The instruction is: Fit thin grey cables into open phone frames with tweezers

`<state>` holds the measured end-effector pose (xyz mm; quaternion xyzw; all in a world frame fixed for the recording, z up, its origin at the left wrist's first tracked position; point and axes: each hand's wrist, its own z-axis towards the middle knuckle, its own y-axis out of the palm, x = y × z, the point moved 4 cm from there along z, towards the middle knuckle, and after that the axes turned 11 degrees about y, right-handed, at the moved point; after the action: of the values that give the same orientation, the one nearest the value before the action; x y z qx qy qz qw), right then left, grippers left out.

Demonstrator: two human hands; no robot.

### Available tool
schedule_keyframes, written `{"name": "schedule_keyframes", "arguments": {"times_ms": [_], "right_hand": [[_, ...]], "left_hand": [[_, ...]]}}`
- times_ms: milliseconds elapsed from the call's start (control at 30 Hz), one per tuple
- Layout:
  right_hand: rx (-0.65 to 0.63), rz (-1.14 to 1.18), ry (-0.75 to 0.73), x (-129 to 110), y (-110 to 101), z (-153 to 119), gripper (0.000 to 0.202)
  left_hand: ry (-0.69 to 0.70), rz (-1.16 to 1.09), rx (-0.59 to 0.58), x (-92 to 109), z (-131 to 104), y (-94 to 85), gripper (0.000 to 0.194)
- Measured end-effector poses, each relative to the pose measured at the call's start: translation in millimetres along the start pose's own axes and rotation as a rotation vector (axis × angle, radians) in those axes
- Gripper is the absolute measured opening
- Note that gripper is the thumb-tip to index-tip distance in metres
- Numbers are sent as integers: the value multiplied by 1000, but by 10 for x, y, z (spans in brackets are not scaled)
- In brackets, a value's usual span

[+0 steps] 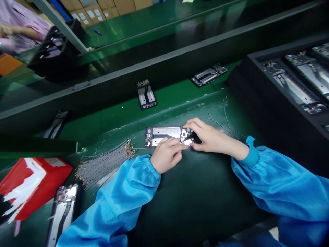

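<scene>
An opened phone (167, 131) lies lengthwise on the green bench, its battery and circuit board bare. My right hand (202, 135) grips the board end between thumb and fingers; a dark, narrow shape shows between them, too unclear to name. My left hand (168, 154) rests over the lower edge, index fingertip on the board near my right thumb and the other fingers curled in. What those curled fingers may hold is hidden. A thin grey cable (144, 148) runs along the phone's lower edge under my left hand. Left of it lies a bundle of similar cables (105, 163) with brassy ends.
Opened phones (146, 94) (209, 74) (56, 124) lie along the back strip; another phone (64, 209) is at lower left beside a red box (41, 185). A black tray (253, 73) of phones stands right. Loose wires (221, 125) lie nearby. Across the divider, a person's arm (25, 32) shows.
</scene>
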<state>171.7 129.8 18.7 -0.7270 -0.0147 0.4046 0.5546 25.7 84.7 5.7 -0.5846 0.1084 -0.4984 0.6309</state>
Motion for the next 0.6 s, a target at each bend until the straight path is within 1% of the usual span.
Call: {"name": "schedule_keyframes", "arguments": {"times_ms": [167,300,400,500,600], "right_hand": [[-18,3,14,8,-8,16,54],[-46,-48,58,-18,10,59,52],[-61,-89,83,-31,29,84,51],[-61,-89,73,-39,23,92,51],[-78,-75,78,-38,2,91,52]], "left_hand": [[30,54,-23,13,-1,12,30],[106,213,-63,69,10,19,27],[152,307,-106,81,9,-9,26],[178,282,-126,14,-26,-76,28],[170,153,-111,-106,-83,-135,31]]}}
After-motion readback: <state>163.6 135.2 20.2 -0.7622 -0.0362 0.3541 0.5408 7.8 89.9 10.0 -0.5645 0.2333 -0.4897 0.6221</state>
